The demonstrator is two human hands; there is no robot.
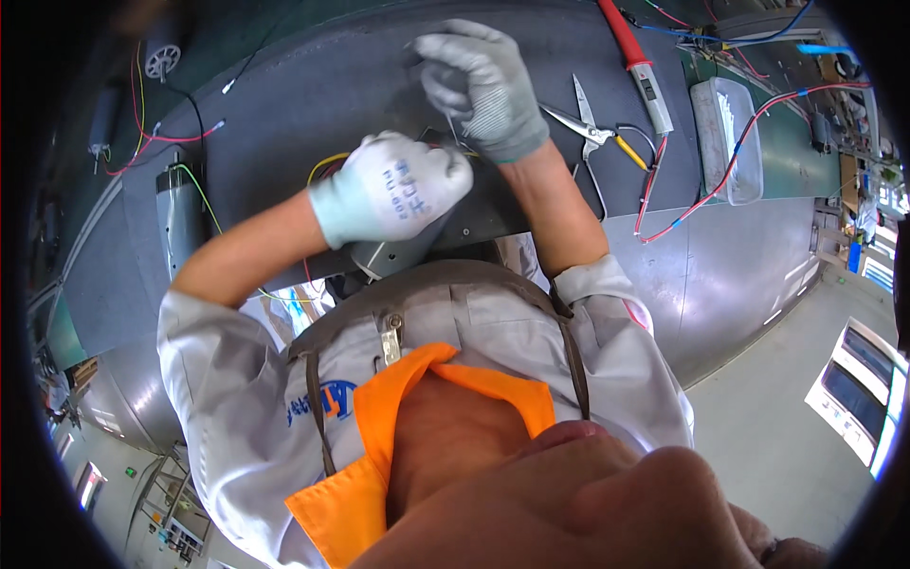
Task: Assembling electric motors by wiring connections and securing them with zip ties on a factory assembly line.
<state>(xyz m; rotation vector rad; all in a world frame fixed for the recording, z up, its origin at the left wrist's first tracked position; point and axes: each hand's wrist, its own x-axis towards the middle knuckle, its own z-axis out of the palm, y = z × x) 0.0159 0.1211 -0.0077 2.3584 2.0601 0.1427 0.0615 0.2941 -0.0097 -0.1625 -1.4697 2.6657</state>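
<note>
Both my hands wear white-grey gloves over the dark workbench (313, 71). My left hand (393, 190) is closed in a fist near the bench's front edge; what it grips is hidden. My right hand (483, 90) is raised just beyond it, fingers curled and slightly blurred. A thin strand (450, 128) shows between the hands, too small to name. Beneath my left hand lies a grey cylindrical part (398, 254) with a white strip across it. Yellow and red wires (327, 166) emerge beside that hand's glove.
Right of my right hand lie open snips (592, 133) and a red-and-white handheld tool (649, 90) with a red cable (735, 156). A clear plastic box (744, 175) holds white strips. At left stand a metal cylinder (180, 218) and loose wires (175, 139).
</note>
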